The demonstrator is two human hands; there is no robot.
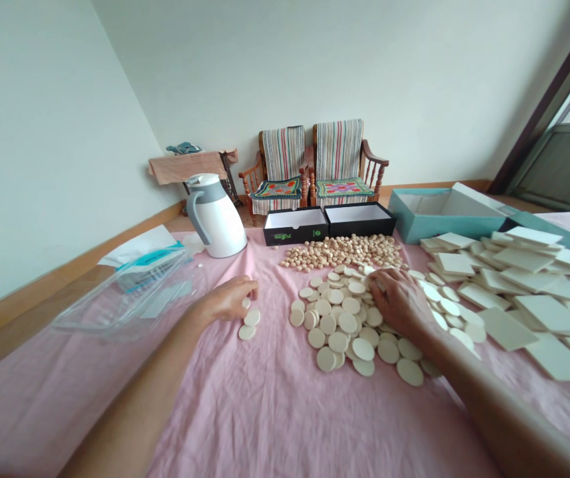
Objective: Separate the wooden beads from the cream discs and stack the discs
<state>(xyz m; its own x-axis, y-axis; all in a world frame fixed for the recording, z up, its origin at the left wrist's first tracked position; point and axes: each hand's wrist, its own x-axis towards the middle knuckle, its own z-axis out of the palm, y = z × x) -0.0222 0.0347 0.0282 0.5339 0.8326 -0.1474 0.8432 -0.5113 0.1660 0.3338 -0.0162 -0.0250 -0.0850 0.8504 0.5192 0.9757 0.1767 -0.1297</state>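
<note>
My left hand (pixel 230 297) is low over the pink cloth, its fingers curled inward. A pale round disc (pixel 246 303) shows partly under its fingers, and two more discs (pixel 250 324) lie just below, overlapping. Whatever the left fingertips hold is hidden. On the right, my right hand (pixel 402 299) reaches into a spread pile of pale round wooden discs (pixel 337 318). Its fingers are bent down and closed about a disc at the top of the pile; the fingertips are partly hidden.
Small wooden beads (pixel 345 252) lie beyond the discs, before two black boxes (pixel 295 227). Square pale boards (pixel 529 285) are heaped right, near a teal box (pixel 444 212). A white-grey jug (pixel 220 222) and clear plastic tray (pixel 120 299) stand left on the pink cloth (pixel 265 411).
</note>
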